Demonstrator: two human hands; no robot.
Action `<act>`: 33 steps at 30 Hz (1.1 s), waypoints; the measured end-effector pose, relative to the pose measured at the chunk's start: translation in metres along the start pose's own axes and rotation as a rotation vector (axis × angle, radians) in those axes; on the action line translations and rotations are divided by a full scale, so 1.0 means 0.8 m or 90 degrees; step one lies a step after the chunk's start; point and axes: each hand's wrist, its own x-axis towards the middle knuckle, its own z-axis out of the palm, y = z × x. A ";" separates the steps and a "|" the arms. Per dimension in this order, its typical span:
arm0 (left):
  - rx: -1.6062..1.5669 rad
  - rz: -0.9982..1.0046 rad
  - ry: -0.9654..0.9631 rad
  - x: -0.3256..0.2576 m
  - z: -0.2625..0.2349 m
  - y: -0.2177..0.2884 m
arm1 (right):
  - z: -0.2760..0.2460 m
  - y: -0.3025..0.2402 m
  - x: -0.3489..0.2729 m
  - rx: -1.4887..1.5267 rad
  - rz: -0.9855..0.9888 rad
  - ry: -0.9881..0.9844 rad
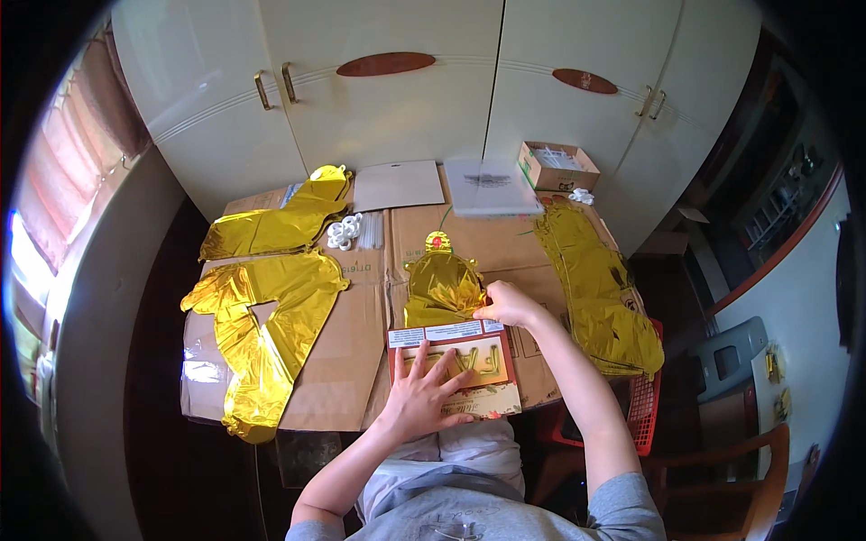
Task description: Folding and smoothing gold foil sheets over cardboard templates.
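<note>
1. Right hand (512, 305) is pinching the gold foil balloon (437, 270) at its near right corner, thumb and fingertips looking closed on the crumpled bit.
2. Left hand (417, 397) is lying flat, fingers spread, on the printed packet (487, 350).
3. Balloon's sitting on the cardboard (361, 361) just past the packet, lying left of and beyond the right fingertips, so that hand's being the nearer one.
4. Long axis is running away from the person, round red-spotted tab (437, 242) pointing at the cabinets (397, 117).

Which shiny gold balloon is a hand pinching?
The middle balloon, just beyond the packet: the right hand pinches its crumpled edge. The left balloons and the right-side pile lie untouched.
</note>
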 end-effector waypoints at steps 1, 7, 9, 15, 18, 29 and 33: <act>0.001 -0.002 -0.003 0.000 -0.001 0.000 | 0.000 -0.001 -0.001 -0.006 -0.002 0.003; -0.006 -0.010 0.001 0.000 0.002 0.001 | 0.000 -0.010 -0.007 -0.026 -0.012 0.010; -0.004 -0.009 0.004 0.001 0.001 0.002 | 0.002 -0.005 -0.006 -0.021 -0.018 0.017; 0.003 -0.004 0.008 0.002 -0.001 0.001 | -0.002 0.005 -0.001 0.018 -0.015 -0.014; 0.000 -0.009 0.005 0.002 -0.001 0.001 | -0.011 -0.009 -0.002 -0.002 0.003 -0.027; 0.002 -0.001 0.017 0.005 0.000 0.001 | -0.008 -0.003 -0.002 -0.020 -0.034 -0.015; 0.004 -0.008 0.020 0.004 0.002 0.001 | -0.007 -0.005 -0.005 -0.077 -0.082 -0.022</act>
